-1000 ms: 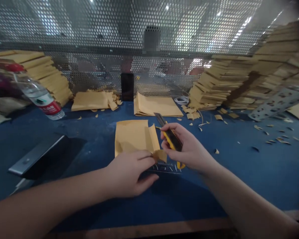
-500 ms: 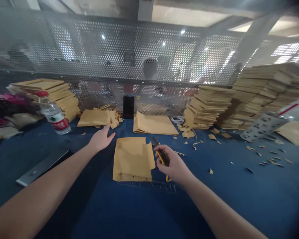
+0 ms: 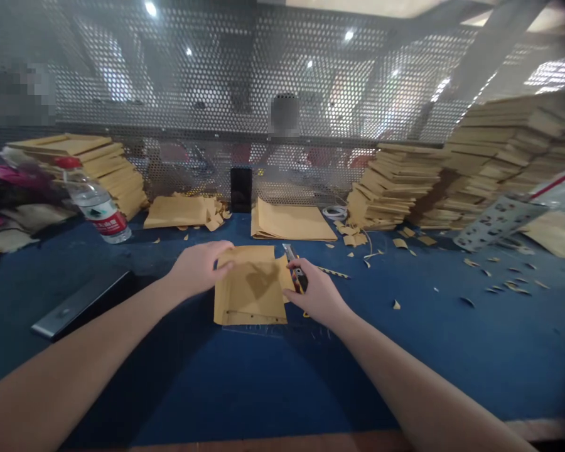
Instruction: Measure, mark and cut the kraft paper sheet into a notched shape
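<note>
A brown kraft-paper envelope (image 3: pixel 254 282) lies flat on the blue tabletop, with a narrow flap sticking out along its right side. My left hand (image 3: pixel 198 269) is over its upper left edge, thumb and fingers apart; whether the fingertips touch the paper I cannot tell. In my right hand (image 3: pixel 319 294) is a box cutter (image 3: pixel 289 252) with a yellow and black handle, its front end pointing away from me. That hand is beside the right flap, fingers wrapped round the handle.
Behind the envelope lie folded brown sheets (image 3: pixel 294 223) and a dark phone (image 3: pixel 241 189) leaning on the perforated screen (image 3: pixel 207 94). Paper stacks (image 3: pixel 395 185) rise at the right. A water bottle (image 3: pixel 101 210), a metal-ended dark object (image 3: pixel 82 307) and a patterned cup (image 3: pixel 499 223) also stand or lie around.
My left hand has moved right, from beside the envelope to over its upper left edge. My right hand has shifted slightly toward the flap, still holding the box cutter. The view has tilted down.
</note>
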Action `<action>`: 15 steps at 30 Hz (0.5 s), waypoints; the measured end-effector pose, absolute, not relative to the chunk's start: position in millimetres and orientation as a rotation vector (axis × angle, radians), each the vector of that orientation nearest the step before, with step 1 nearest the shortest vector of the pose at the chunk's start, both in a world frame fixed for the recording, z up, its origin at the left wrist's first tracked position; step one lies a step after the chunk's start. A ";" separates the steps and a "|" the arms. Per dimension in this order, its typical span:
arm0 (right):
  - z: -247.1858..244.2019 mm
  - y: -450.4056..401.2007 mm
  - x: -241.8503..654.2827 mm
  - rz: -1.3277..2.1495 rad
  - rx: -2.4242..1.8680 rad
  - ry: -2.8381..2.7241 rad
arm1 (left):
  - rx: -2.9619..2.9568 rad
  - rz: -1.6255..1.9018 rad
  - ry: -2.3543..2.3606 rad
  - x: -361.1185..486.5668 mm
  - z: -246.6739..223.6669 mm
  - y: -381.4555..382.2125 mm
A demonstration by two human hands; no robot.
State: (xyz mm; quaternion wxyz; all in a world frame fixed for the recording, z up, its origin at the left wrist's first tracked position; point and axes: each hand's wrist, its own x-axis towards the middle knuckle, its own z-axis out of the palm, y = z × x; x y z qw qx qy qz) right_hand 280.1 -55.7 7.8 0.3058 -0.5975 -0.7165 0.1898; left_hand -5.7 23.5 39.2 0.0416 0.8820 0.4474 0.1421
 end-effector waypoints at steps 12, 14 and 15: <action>12.6 -49.4 293.2 0.242 -1.453 -1.903 | 3.036 0.123 0.309 29.7 26.7 -32.7; 13.3 -49.2 295.6 0.226 -1.440 -1.903 | 3.068 0.174 0.248 29.6 24.3 -33.9; 13.5 -49.3 296.5 0.222 -1.435 -1.903 | 3.086 0.217 0.232 29.3 23.1 -35.0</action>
